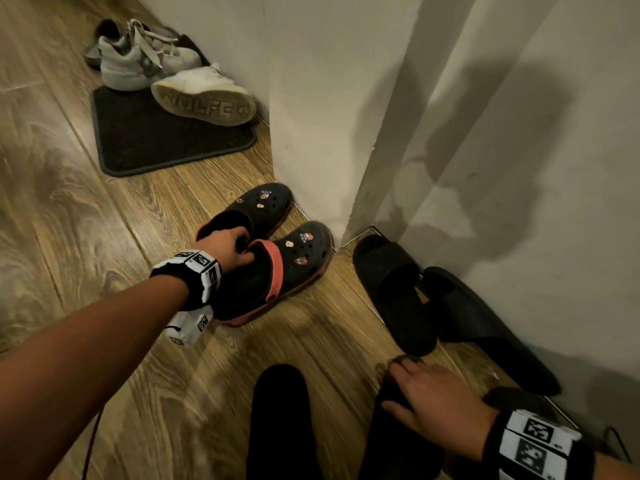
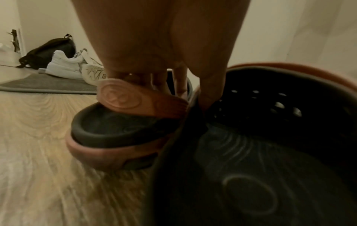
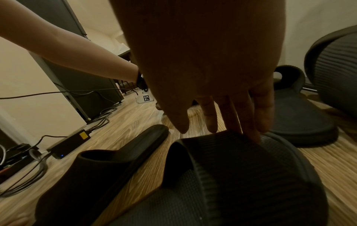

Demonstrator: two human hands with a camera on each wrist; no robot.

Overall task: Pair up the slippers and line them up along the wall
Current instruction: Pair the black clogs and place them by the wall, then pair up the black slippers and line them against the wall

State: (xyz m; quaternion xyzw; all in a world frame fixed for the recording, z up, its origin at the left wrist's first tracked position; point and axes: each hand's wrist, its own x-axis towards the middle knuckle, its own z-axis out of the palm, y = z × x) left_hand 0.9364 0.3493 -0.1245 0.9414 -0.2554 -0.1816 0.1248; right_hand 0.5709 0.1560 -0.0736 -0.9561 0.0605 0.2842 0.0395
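Slippers stood toes to the wall (image 1: 311, 98) as I watched remotely: my operator's left hand (image 1: 227, 245) pinched two charm-studded clogs (image 1: 298, 261) together by their inner rims, while the right hand (image 1: 436, 393) lay with fingers straight on the strap of a black slide (image 3: 241, 168), gripping nothing. I judged the clogs should be set down level, sides touching, before the slides were squared. I counted two clogs, four black slides, two pale sneakers (image 1: 166, 64) and one doormat (image 1: 162, 136).

Left arm reached forward, left hand (image 1: 227, 244) curled, fingers pinching inner rims. Right hand (image 1: 438, 389) low, fingers (image 3: 211, 116) extended, pressing downward.
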